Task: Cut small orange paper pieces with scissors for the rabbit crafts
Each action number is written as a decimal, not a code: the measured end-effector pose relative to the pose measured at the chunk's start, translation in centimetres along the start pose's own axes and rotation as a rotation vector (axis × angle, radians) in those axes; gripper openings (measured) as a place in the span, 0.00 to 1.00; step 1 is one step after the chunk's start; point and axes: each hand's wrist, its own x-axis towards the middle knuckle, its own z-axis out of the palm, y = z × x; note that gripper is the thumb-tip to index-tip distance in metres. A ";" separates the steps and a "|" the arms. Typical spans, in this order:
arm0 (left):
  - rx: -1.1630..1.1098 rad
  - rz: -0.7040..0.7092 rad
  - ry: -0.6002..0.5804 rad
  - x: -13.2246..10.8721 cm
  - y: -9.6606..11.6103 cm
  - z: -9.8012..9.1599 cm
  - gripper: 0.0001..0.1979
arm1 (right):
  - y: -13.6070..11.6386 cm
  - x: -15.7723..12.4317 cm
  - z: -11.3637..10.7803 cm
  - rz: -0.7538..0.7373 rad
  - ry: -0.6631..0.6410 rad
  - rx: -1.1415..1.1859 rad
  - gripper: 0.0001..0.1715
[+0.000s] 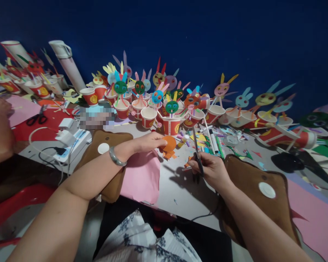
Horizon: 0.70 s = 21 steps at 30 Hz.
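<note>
Between the thumb and fingers of my left hand (152, 142) is an orange paper circle (170, 144), held above the table. Small orange paper scraps (169, 155) lie just below it. My right hand (211, 170) is closed around a pair of scissors (199, 163), blades pointing up and away from me. An orange scrap (190, 162) shows beside the right fingers. Pink paper (142, 178) lies flat under my left forearm. Beyond my hands stands a red and white paper cup (171, 126) with a green paper rabbit face (172, 107) above it.
Several cups with rabbit faces line the blue wall. Brown padded warmers (258, 200) lie beside both arms. A power strip (75, 145) with cables and black scissors (38, 117) are at left, near another person's arm (0, 129). Markers (213, 141) and paper scraps lie right of centre.
</note>
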 end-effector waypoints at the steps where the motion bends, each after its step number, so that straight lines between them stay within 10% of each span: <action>1: 0.022 -0.007 -0.013 0.1 -0.2 -0.1 0.10 | 0.0 0.0 0.0 -0.001 0.005 0.000 0.24; 17: 0.080 0.272 -0.421 -1.5 1.0 -0.2 0.13 | 0.1 -0.2 0.5 -0.060 0.044 0.039 0.22; 21: 0.154 0.370 -0.277 -1.4 1.1 0.2 0.13 | -0.4 -0.4 0.5 -0.049 -0.065 0.122 0.27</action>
